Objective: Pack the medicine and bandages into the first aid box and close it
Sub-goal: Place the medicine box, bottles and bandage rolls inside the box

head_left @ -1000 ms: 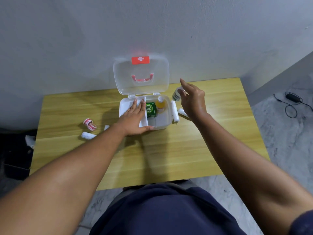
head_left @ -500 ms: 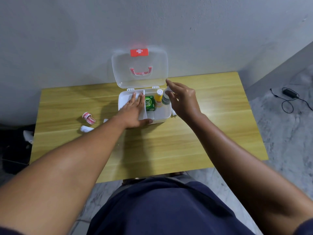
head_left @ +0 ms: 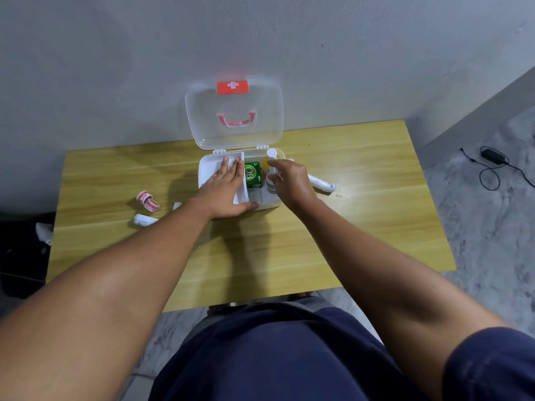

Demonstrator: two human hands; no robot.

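First aid box (head_left: 207, 172) sits open at the back middle of the wooden table (head_left: 347, 227), close to the wall. Clear lid (head_left: 199, 117) stands upright behind it, red cross label (head_left: 232, 87) at the top, red handle (head_left: 237, 120) in the middle.

Left hand (head_left: 224, 189) lies flat, fingers spread, on the white tray (head_left: 240, 192) over the left half of the box. Thumb hooks the front rim. Not pinching anything, just pressing down.

Right hand (head_left: 292, 183) is over the right compartment, fingers closed around a white bottle (head_left: 271, 169). Bottle is upright, cap up, lower part inside the box against the right wall. Label on it too small to read.

Green box (head_left: 253, 175) lies in the middle compartment, between the tray and the bottle, just beside both. Something yellow (head_left: 264, 163) shows behind it, mostly hidden by the bottle; cannot tell what.

Outside the box:
- Bandage roll (head_left: 321, 183) on the table right of the box, partly behind the right hand.
- Red-and-white tape rolls (head_left: 147, 201) on the table left, well apart from the box.
- Second bandage roll (head_left: 144, 219) just in front of the tape.
- Small white item (head_left: 177, 205) near the left wrist, mostly hidden.

Black cable with adapter (head_left: 492, 160) on the floor to the right.
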